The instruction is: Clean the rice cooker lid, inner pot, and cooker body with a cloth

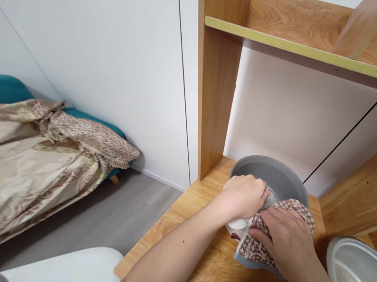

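wooden desk [188, 267] | grey floor [113, 215] | bed [5, 162] left | white wall [100, 38]

No readable text, labels or numbers anywhere. Cloth [277, 234] at the desk's [188, 267] back edge carries only a woven pattern. Pot [269, 177] is unmarked.

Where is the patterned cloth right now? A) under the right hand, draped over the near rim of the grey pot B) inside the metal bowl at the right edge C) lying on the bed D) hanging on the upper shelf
A: the right hand presses the patterned cloth against the grey pot, with the cloth draped over its near rim onto the wooden desk.
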A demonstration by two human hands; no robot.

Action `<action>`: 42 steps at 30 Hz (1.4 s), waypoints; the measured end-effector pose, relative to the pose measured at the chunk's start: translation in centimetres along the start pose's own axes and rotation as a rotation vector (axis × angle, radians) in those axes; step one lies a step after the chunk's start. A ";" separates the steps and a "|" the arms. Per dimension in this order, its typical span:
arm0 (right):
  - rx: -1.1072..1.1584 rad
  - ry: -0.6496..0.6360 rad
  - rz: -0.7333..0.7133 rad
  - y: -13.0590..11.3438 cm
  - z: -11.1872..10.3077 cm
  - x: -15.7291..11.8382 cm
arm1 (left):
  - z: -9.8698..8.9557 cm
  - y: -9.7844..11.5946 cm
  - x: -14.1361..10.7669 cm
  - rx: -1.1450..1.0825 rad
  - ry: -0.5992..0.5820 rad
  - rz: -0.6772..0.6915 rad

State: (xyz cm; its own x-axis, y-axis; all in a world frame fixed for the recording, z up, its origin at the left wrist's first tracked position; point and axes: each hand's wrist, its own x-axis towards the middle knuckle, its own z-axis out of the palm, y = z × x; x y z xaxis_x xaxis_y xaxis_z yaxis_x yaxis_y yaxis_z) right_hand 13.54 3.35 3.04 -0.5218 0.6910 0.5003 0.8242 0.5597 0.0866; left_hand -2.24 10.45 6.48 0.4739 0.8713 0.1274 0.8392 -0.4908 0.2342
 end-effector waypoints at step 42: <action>-0.103 0.141 0.042 -0.8 1.1 0.2 | -0.4 0.5 0.0 0.027 -0.026 -0.044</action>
State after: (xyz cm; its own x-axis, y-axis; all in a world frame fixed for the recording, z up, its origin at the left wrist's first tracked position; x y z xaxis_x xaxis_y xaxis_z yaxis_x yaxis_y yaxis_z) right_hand 12.51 3.54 2.15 -0.4561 0.6375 0.6209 0.8667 0.4766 0.1474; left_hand -1.96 10.20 6.99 0.4433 0.8916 0.0923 0.8659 -0.4526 0.2130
